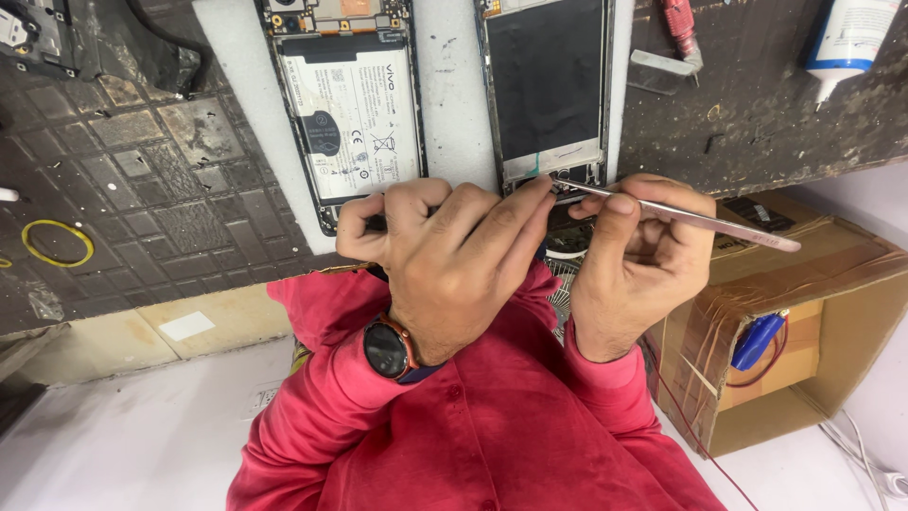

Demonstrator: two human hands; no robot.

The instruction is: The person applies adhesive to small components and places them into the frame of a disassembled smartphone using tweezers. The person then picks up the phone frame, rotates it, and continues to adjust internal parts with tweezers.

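Two hands meet at the near end of an opened phone frame (546, 90): our right hand (636, 260) pinches metal tweezers (676, 215), while our left hand (445, 260) curls closed, fingertips pressing the frame's end. The tweezers' long axis runs across the view, tip at the frame, tail toward an open cardboard box (804, 312) holding a blue object (759, 340). Another opened phone (345, 104) with its battery showing lies just beside the frame.

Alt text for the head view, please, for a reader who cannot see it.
A person's right hand holds metal tweezers with the tips at the lower edge of an opened phone frame, while the left hand, a watch on its wrist, presses beside them. A second opened phone with its battery exposed lies to the left on a white mat.
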